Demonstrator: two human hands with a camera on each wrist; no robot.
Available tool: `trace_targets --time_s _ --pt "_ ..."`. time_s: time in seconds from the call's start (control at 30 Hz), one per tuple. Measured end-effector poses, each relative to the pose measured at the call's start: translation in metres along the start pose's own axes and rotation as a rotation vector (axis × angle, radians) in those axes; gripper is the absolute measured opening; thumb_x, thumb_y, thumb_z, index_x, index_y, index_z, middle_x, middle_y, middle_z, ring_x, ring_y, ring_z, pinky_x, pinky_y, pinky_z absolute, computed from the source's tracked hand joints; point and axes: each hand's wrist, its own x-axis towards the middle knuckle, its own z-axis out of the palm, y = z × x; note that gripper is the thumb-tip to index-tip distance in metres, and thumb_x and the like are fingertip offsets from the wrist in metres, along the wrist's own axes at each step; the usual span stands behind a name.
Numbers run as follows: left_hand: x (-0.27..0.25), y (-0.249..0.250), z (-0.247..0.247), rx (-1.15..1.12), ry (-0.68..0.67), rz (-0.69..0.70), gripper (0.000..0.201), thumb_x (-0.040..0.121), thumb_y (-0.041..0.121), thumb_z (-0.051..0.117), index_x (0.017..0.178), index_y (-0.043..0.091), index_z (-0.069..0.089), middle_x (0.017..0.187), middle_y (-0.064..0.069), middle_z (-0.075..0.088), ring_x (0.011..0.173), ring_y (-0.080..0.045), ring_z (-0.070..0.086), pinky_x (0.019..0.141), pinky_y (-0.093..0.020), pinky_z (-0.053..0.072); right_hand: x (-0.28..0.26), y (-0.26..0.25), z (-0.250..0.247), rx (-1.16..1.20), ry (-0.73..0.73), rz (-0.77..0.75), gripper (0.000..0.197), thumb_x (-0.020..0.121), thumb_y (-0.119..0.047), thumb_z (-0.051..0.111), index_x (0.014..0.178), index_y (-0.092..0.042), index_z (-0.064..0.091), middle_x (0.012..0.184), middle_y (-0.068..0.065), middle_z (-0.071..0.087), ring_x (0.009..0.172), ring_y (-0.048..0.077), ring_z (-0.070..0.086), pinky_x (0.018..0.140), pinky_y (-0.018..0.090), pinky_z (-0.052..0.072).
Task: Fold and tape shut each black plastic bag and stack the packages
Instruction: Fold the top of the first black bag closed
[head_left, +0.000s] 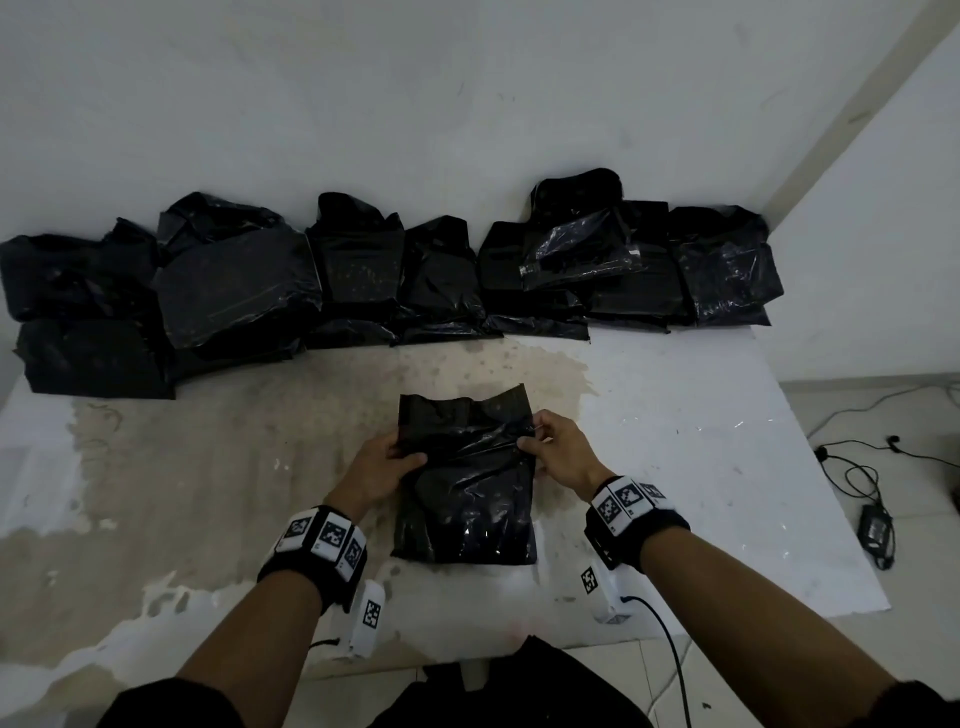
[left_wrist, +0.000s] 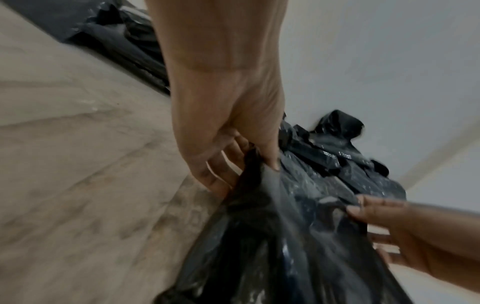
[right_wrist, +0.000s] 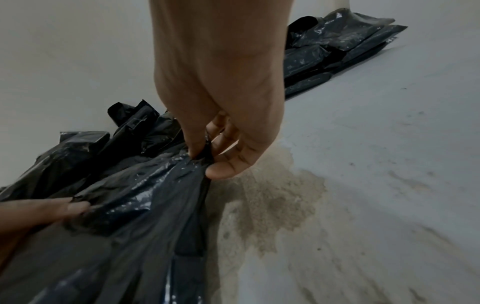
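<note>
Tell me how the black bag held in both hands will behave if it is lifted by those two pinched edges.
The black bag is thin, creased film, so its open top would likely flop and bunch. The left hand and right hand pinch only film, and the lower part looks filled, so it would probably sag between them. The glossy surface suggests it may slip in a loose pinch.

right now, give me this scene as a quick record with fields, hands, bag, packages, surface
left hand: left hand grips the left edge of the black bag
right hand: right hand pinches the bag's right edge
bag: lies on the table, open end away from the person, not taped as far as can be seen
packages: row of black packages along the wall, some stacked
surface: white table, paint worn to tan
tape: none seen
</note>
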Motion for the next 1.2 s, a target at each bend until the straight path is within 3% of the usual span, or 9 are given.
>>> trace_targets --time_s 0.1,0.2,0.33,0.43,0.57,0.73,0.87,1.03,1.2 --pt "0.001 -0.008 -0.005 0.063 0.105 0.059 0.022 0.09 -0.004 0.068 0.102 0.014 0.067 0.092 0.002 0.07 0.086 -0.016 0.066 0.073 -0.016 0.053 0.001 0.004 0.0 -0.174 0.03 -0.055 0.016 0.092 -0.008 0.07 0.085 -0.014 0.056 0.077 0.0 0.06 0.073 0.024 0.062 0.069 0.045 0.057" --pt "0.0 -0.012 -0.006 0.143 0.134 0.098 0.018 0.09 -0.003 0.069 0.095 0.015 0.066 0.083 0.006 0.069 0.072 -0.004 0.063 0.064 -0.01 0.049 0.001 0.006 0.002 -0.223 0.033 -0.077 0.022 0.094 -0.007 0.066 0.086 -0.022 0.052 0.078 -0.002 0.059 0.07 0.025 0.06 0.068 0.047 0.057" --pt "0.0 -0.014 -0.006 0.076 0.129 0.075 0.01 0.091 0.007 0.072 0.098 0.012 0.068 0.087 0.003 0.071 0.073 -0.002 0.066 0.067 -0.01 0.049 0.001 0.008 0.0 -0.236 0.01 -0.082 0.01 0.095 -0.009 0.066 0.099 -0.008 0.057 0.084 0.002 0.062 0.08 0.028 0.061 0.067 0.03 0.049" --pt "0.001 -0.005 -0.006 0.024 0.171 0.081 0.007 0.094 0.012 0.069 0.094 0.006 0.07 0.086 -0.001 0.07 0.07 0.003 0.063 0.068 -0.009 0.048 0.002 0.004 -0.003 -0.142 0.005 -0.07 0.019 0.095 -0.019 0.069 0.085 -0.015 0.053 0.078 0.0 0.058 0.072 0.015 0.054 0.063 0.021 0.042" --pt "0.008 -0.005 -0.01 0.096 0.252 0.083 0.016 0.092 0.015 0.072 0.077 0.011 0.068 0.073 0.001 0.064 0.068 -0.008 0.056 0.064 -0.012 0.044 0.009 0.004 -0.006 -0.041 0.088 -0.043 0.03 0.094 -0.021 0.071 0.072 -0.016 0.052 0.066 -0.001 0.056 0.065 0.017 0.05 0.065 0.031 0.042" --pt "0.009 -0.002 -0.008 0.058 0.229 0.039 0.009 0.092 0.023 0.072 0.088 0.014 0.072 0.085 0.0 0.071 0.078 -0.013 0.063 0.081 -0.031 0.049 0.01 0.004 -0.005 -0.036 0.076 -0.015 0.033 0.093 -0.019 0.071 0.069 -0.02 0.05 0.066 0.0 0.054 0.064 0.018 0.049 0.065 0.033 0.044" --pt "0.013 0.017 -0.006 -0.08 0.198 0.064 0.004 0.095 0.018 0.068 0.095 0.014 0.068 0.082 0.005 0.066 0.07 -0.006 0.059 0.066 -0.018 0.046 0.01 0.001 -0.01 -0.071 0.025 -0.061 0.036 0.093 -0.014 0.07 0.068 -0.017 0.045 0.069 -0.001 0.05 0.065 0.015 0.045 0.062 0.029 0.042" --pt "0.017 0.029 -0.01 -0.126 0.254 0.081 0.012 0.1 0.017 0.06 0.088 0.015 0.061 0.072 0.001 0.057 0.06 -0.011 0.052 0.054 -0.019 0.042 0.017 0.006 -0.02 -0.164 0.008 -0.047 0.036 0.093 -0.018 0.072 0.068 -0.016 0.046 0.072 0.007 0.055 0.068 0.019 0.05 0.061 0.026 0.041" --pt "0.013 0.031 -0.017 -0.093 0.207 0.063 0.017 0.102 0.029 0.057 0.104 0.013 0.062 0.078 -0.001 0.062 0.06 -0.01 0.059 0.05 -0.018 0.04 0.014 0.01 -0.022 -0.143 0.006 -0.037 0.035 0.093 -0.015 0.071 0.067 -0.02 0.049 0.068 0.0 0.057 0.066 0.017 0.053 0.065 0.028 0.043"
